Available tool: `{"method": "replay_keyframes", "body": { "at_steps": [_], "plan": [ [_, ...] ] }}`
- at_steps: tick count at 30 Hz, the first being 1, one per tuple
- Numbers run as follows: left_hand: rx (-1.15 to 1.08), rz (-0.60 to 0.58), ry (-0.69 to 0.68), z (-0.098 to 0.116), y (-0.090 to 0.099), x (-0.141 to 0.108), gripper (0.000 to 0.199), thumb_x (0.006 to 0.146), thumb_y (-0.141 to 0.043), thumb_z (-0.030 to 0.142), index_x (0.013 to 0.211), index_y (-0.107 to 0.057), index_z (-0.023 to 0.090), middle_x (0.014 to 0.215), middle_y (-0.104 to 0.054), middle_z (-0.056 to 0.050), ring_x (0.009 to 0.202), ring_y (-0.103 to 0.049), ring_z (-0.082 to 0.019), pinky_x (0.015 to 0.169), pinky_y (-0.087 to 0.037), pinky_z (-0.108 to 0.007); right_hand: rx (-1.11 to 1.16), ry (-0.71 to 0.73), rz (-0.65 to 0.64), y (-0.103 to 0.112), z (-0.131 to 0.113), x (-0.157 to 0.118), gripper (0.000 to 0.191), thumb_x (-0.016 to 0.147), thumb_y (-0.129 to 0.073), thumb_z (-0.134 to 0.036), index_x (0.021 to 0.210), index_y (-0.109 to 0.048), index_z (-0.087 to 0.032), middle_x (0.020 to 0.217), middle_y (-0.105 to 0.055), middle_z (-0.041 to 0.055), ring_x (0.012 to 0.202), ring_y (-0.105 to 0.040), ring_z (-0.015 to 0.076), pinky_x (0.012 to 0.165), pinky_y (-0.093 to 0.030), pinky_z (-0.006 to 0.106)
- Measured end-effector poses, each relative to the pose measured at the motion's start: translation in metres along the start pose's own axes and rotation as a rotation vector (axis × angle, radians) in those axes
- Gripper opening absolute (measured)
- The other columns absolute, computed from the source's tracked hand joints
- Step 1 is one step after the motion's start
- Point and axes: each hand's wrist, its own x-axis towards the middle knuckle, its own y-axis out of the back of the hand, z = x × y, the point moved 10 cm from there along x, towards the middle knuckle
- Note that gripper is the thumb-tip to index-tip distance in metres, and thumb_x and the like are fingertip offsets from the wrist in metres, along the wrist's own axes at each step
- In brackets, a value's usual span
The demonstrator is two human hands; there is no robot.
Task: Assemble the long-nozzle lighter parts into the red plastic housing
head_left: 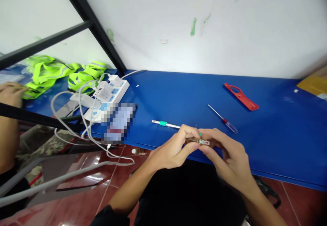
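My left hand (176, 147) and my right hand (228, 158) meet at the front edge of the blue table. Between their fingertips they pinch a small part with a pale pinkish tip (204, 142); its exact kind I cannot make out, and the fingers cover much of it. Just behind my left hand lies a thin silver rod with a green band (171, 125), its right end hidden by the fingers. A screwdriver (227, 124) with a clear red and blue handle rests beyond my right hand. Farther back is a flat red plastic piece (241, 97) with a round opening.
A white power strip (119, 91) with plugged-in chargers and loose white cables stands left, beside a blurred phone (121, 122). Past the black metal frame (100, 35), another person's hand (11, 93) touches neon yellow straps (48, 71). Yellow packaging (314, 84) is at far right.
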Motion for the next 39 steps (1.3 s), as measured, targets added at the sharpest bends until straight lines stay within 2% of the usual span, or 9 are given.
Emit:
{"method": "replay_keyframes", "body": {
  "at_steps": [5, 8, 10, 14, 18, 22, 27, 32, 39],
  "plan": [
    [0.068, 0.123, -0.133, 0.018, 0.006, 0.014, 0.013, 0.113, -0.054, 0.035, 0.12, -0.057, 0.024, 0.113, -0.066, -0.007, 0.105, -0.066, -0.019, 0.094, -0.054, -0.036, 0.052, 0.025, 0.035, 0.001, 0.001, 0.0, 0.05, 0.102, -0.067, -0.012, 0.144, -0.07, -0.04, 0.108, -0.072, 0.0018, 0.085, -0.07, 0.0131, 0.071, -0.058, 0.027],
    [0.169, 0.175, -0.144, 0.031, 0.007, 0.032, 0.018, 0.112, -0.056, 0.04, 0.116, -0.062, 0.024, 0.121, -0.069, -0.008, 0.114, -0.063, -0.022, 0.107, -0.05, -0.042, 0.063, -0.029, 0.131, 0.018, 0.008, 0.001, 0.048, 0.102, -0.067, -0.012, 0.139, -0.072, -0.041, 0.105, -0.07, 0.0007, 0.082, -0.069, 0.0125, 0.07, -0.059, 0.027],
    [0.242, 0.14, -0.151, 0.04, 0.005, 0.047, 0.019, 0.112, -0.056, 0.039, 0.117, -0.065, 0.023, 0.126, -0.07, -0.008, 0.121, -0.063, -0.022, 0.113, -0.046, -0.042, -0.002, -0.021, 0.253, 0.038, 0.008, 0.0, 0.042, 0.099, -0.071, -0.013, 0.131, -0.076, -0.039, 0.113, -0.071, 0.0013, 0.093, -0.071, 0.0141, 0.078, -0.061, 0.028],
    [0.533, -0.142, -0.087, 0.043, -0.005, 0.072, 0.025, 0.113, -0.054, 0.035, 0.129, -0.066, 0.021, 0.134, -0.07, -0.008, 0.126, -0.066, -0.022, 0.112, -0.049, -0.038, -0.062, -0.103, 0.375, 0.066, 0.024, -0.01, 0.029, 0.103, -0.069, -0.02, 0.129, -0.073, -0.032, 0.134, -0.072, 0.0048, 0.124, -0.069, 0.0214, 0.105, -0.058, 0.038],
    [0.941, -0.453, 0.024, 0.02, -0.011, 0.079, 0.029, 0.113, -0.054, 0.038, 0.122, -0.074, 0.019, 0.127, -0.073, -0.007, 0.117, -0.069, -0.026, 0.105, -0.049, -0.041, -0.286, -0.128, 0.277, 0.068, 0.04, -0.023, 0.026, 0.106, -0.066, -0.025, 0.131, -0.069, -0.029, 0.113, -0.076, 0.004, 0.1, -0.074, 0.0187, 0.095, -0.06, 0.036],
    [1.067, -0.554, 0.039, 0.006, -0.018, 0.076, 0.03, 0.112, -0.057, 0.041, 0.116, -0.077, 0.019, 0.12, -0.073, -0.006, 0.108, -0.069, -0.025, 0.093, -0.048, -0.039, -0.53, 0.023, 0.133, 0.051, 0.035, -0.028, 0.023, 0.104, -0.068, -0.024, 0.127, -0.073, -0.026, 0.111, -0.072, 0.006, 0.102, -0.072, 0.0201, 0.092, -0.061, 0.035],
    [1.04, -0.448, -0.005, 0.008, -0.02, 0.067, 0.024, 0.113, -0.054, 0.032, 0.105, -0.073, 0.02, 0.118, -0.072, -0.003, 0.109, -0.065, -0.023, 0.097, -0.043, -0.04, -0.531, 0.014, -0.001, 0.038, 0.038, -0.027, 0.027, 0.107, -0.063, -0.025, 0.134, -0.067, -0.024, 0.115, -0.075, 0.0059, 0.104, -0.074, 0.0193, 0.098, -0.061, 0.037],
    [0.923, -0.236, -0.025, 0.02, -0.007, 0.052, 0.019, 0.115, -0.049, 0.028, 0.109, -0.064, 0.019, 0.118, -0.072, -0.003, 0.104, -0.063, -0.02, 0.095, -0.042, -0.038, -0.49, 0.029, -0.074, 0.029, 0.039, -0.017, 0.024, 0.108, -0.062, -0.025, 0.131, -0.066, -0.023, 0.119, -0.074, 0.006, 0.106, -0.073, 0.0188, 0.096, -0.061, 0.036],
    [0.812, -0.002, -0.053, 0.028, 0.007, 0.025, 0.013, 0.115, -0.05, 0.025, 0.114, -0.063, 0.02, 0.109, -0.073, -0.003, 0.096, -0.058, -0.019, 0.091, -0.041, -0.037, -0.451, 0.158, -0.044, 0.017, 0.022, -0.011, 0.037, 0.105, -0.064, -0.015, 0.141, -0.065, -0.026, 0.117, -0.071, 0.0065, 0.103, -0.07, 0.0173, 0.092, -0.06, 0.033]
  ]
}}
